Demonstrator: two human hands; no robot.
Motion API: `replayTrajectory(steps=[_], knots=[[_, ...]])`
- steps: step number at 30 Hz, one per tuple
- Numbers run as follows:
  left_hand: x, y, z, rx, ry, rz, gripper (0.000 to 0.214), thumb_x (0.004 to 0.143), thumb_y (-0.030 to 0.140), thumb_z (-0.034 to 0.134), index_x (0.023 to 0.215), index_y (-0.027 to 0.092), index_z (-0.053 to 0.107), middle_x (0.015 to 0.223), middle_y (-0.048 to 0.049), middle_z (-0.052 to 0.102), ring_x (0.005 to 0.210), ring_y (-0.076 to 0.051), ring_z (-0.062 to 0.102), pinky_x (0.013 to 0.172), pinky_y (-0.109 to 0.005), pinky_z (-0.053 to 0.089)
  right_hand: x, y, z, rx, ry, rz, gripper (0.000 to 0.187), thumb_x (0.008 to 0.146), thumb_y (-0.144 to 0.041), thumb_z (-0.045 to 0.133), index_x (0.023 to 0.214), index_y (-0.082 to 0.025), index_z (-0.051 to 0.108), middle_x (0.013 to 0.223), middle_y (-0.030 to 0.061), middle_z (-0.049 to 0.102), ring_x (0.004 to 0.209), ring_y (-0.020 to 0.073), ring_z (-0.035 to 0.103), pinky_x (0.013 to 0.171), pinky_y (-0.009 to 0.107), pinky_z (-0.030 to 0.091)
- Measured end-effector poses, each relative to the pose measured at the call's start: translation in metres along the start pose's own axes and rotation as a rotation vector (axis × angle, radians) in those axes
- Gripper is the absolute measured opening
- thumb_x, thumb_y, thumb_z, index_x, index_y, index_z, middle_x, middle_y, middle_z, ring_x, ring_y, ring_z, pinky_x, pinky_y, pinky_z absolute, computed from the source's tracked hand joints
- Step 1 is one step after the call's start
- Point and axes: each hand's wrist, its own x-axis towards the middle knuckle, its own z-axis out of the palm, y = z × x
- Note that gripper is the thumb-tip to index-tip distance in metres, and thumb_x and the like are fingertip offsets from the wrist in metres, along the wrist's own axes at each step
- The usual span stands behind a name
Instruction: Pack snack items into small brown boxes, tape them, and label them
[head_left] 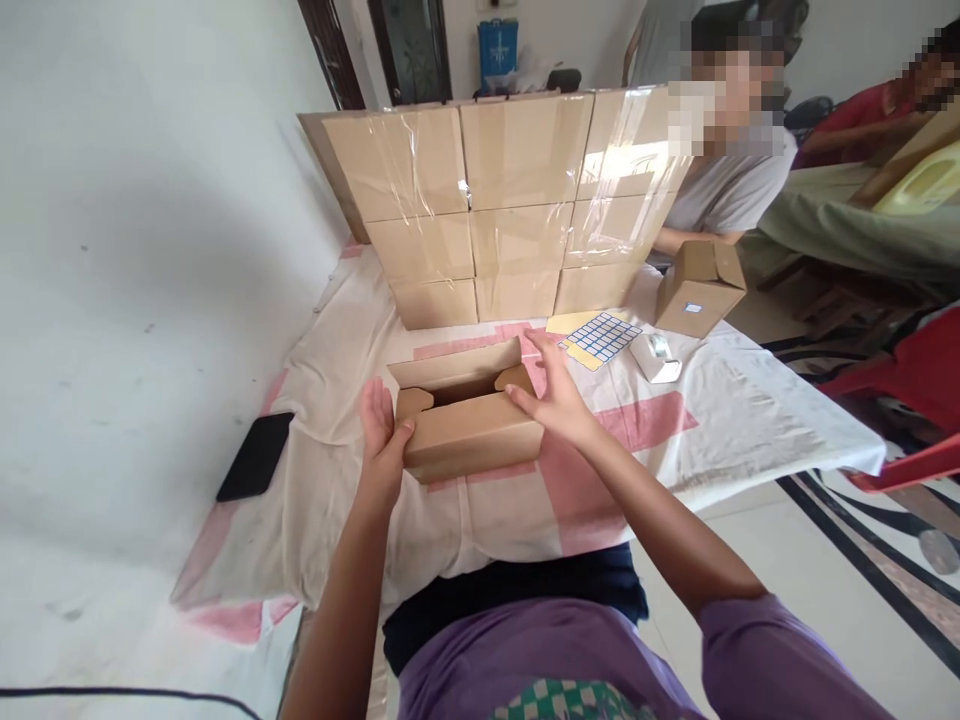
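A small brown cardboard box (469,432) lies in front of me on the cloth-covered table (750,420), its top flaps open. My left hand (381,440) presses against the box's left end, thumb on the side flap, fingers together. My right hand (551,392) rests on the box's right end, fingers spread, touching the right side flap and the long back flap. Neither hand lifts the box off the cloth.
A wall of taped cardboard boxes (510,200) stands at the table's back. A sheet of blue labels (598,336), a tape dispenser (657,356) and another small box (697,285) lie right. A black phone (256,456) lies left. Two people sit beyond, at the right.
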Motion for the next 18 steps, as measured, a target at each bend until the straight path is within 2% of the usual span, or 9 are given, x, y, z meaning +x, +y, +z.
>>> replayTrajectory(steps=[1,3,6,7,9,11,13,15,18], knots=[[0.002,-0.001,0.001,-0.001,-0.007,0.003,0.081,0.097,0.030,0.051,0.164,0.038,0.007,0.177,-0.0038,0.006,0.162,-0.020,0.015,0.132,-0.045,0.022,0.009,-0.001,-0.001,0.002,-0.037,-0.012,0.071,0.089,-0.037,0.070,0.152,-0.024,0.040,0.150,0.0153,0.052,0.139,0.0313,0.049,0.111,0.051,0.045],[0.004,-0.003,0.001,0.019,0.001,0.030,0.080,0.097,0.029,0.051,0.165,0.038,0.011,0.177,-0.0018,0.008,0.162,-0.019,0.014,0.133,-0.046,0.020,0.019,-0.005,-0.004,-0.011,-0.135,-0.044,0.058,0.094,-0.035,0.065,0.148,-0.023,0.048,0.131,0.0127,0.064,0.128,0.0287,0.058,0.110,0.050,0.045],[0.000,0.002,-0.003,0.170,-0.042,0.116,0.054,0.100,0.031,0.046,0.154,0.033,0.046,0.166,-0.0027,0.041,0.159,-0.022,0.028,0.133,-0.050,0.022,0.014,-0.019,-0.012,-0.159,-0.324,-0.152,0.029,0.097,-0.034,0.063,0.122,-0.022,0.069,0.108,0.0094,0.070,0.111,0.0279,0.065,0.107,0.051,0.046],[-0.002,0.007,-0.005,0.261,-0.075,0.154,0.046,0.101,0.031,0.043,0.144,0.032,0.058,0.157,-0.0027,0.054,0.158,-0.023,0.032,0.132,-0.053,0.022,0.009,-0.025,-0.015,-0.225,-0.386,-0.181,0.024,0.097,-0.034,0.064,0.117,-0.022,0.072,0.110,0.0096,0.070,0.111,0.0286,0.065,0.108,0.053,0.045],[-0.005,0.021,-0.003,0.495,-0.127,0.230,0.042,0.103,0.029,0.037,0.128,0.031,0.071,0.140,-0.0024,0.068,0.155,-0.026,0.038,0.131,-0.061,0.018,-0.002,-0.036,-0.021,-0.324,-0.449,-0.196,0.025,0.098,-0.034,0.065,0.118,-0.022,0.073,0.121,0.0106,0.069,0.114,0.0300,0.065,0.111,0.056,0.043],[-0.008,0.038,0.007,0.739,-0.123,0.292,0.040,0.103,0.032,0.040,0.127,0.031,0.072,0.137,-0.0047,0.070,0.148,-0.032,0.047,0.129,-0.065,0.016,-0.010,-0.043,-0.026,-0.370,-0.464,-0.186,0.030,0.100,-0.034,0.063,0.126,-0.022,0.070,0.129,0.0114,0.067,0.119,0.0314,0.064,0.111,0.056,0.045],[-0.010,0.053,0.022,0.916,-0.123,0.334,0.043,0.101,0.044,0.048,0.133,0.027,0.070,0.135,-0.0116,0.070,0.135,-0.037,0.057,0.123,-0.065,0.025,-0.014,-0.045,-0.027,-0.381,-0.467,-0.181,0.036,0.100,-0.036,0.061,0.132,-0.021,0.068,0.133,0.0122,0.065,0.123,0.0328,0.062,0.109,0.054,0.048],[-0.010,0.062,0.037,1.003,-0.151,0.347,0.056,0.097,0.057,0.053,0.138,0.022,0.068,0.128,-0.0181,0.069,0.122,-0.040,0.061,0.111,-0.061,0.039,-0.016,-0.042,-0.025,-0.383,-0.453,-0.166,0.041,0.101,-0.038,0.060,0.138,-0.022,0.065,0.136,0.0126,0.064,0.127,0.0341,0.060,0.110,0.055,0.048],[-0.009,0.064,0.049,1.063,-0.199,0.355,0.064,0.095,0.065,0.051,0.140,0.022,0.067,0.118,-0.0194,0.066,0.112,-0.040,0.059,0.097,-0.055,0.047,-0.019,-0.038,-0.019,-0.385,-0.431,-0.140,0.048,0.101,-0.042,0.057,0.146,-0.024,0.059,0.143,0.0135,0.059,0.135,0.0359,0.055,0.113,0.058,0.046]])
